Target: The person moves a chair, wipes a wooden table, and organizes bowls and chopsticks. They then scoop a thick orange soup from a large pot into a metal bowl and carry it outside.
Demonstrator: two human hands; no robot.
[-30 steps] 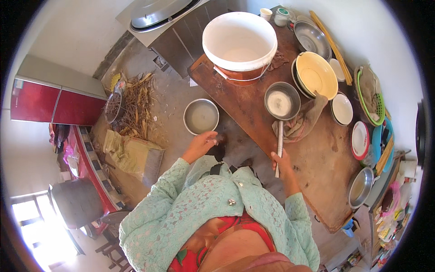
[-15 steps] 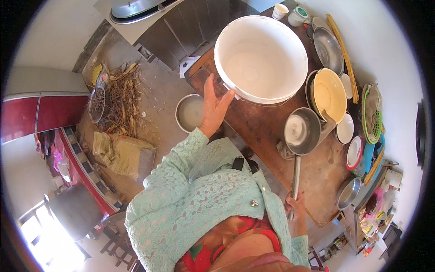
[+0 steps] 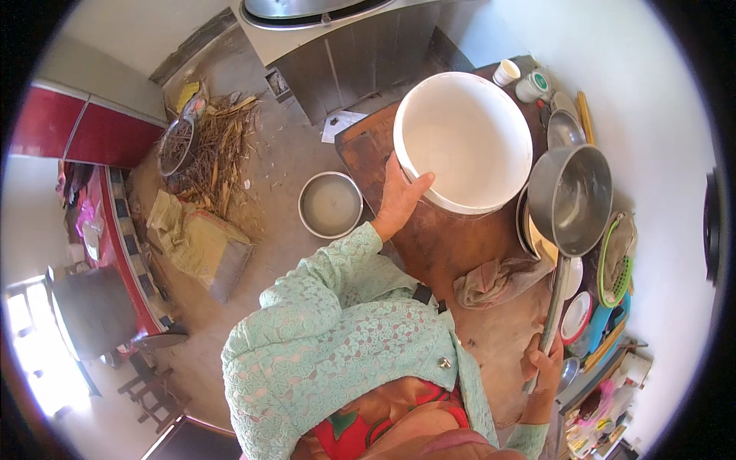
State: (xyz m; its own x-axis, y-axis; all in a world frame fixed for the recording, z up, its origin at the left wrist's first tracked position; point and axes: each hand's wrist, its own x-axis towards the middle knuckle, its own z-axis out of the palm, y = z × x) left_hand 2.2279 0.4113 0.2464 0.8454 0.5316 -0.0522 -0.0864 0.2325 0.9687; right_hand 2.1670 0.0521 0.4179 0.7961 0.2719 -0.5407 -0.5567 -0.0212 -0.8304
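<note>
L hand (image 3: 400,201) is spread open, palm flat vs the outer wall of the big white plastic bucket (image 3: 462,142), thumb hooked up over the rim, fingers around the side. Not a full grasp, more a bracing hold on the near-left edge. Bucket stands upright on the dark wooden table (image 3: 437,245), at its far end; inside looks bare white.

R hand (image 3: 541,368) is clenched around the end of a long metal handle, low at the right, near the table edge. Handle runs up to a steel saucepan (image 3: 571,199), which is lifted and tilted, its open mouth facing the camera, just right of the bucket, close but can't tell if touching. Pan sits over a yellow bowl (image 3: 543,247), mostly hidden.

Crumpled grey-brown cloth (image 3: 491,282) lies on the table btw the two hands, below the bucket. On the floor left of the table, a round steel basin (image 3: 330,205) w/ cloudy liquid, just beside the L forearm. Stack of plates and a green basket (image 3: 617,261) sit at the right edge.
</note>
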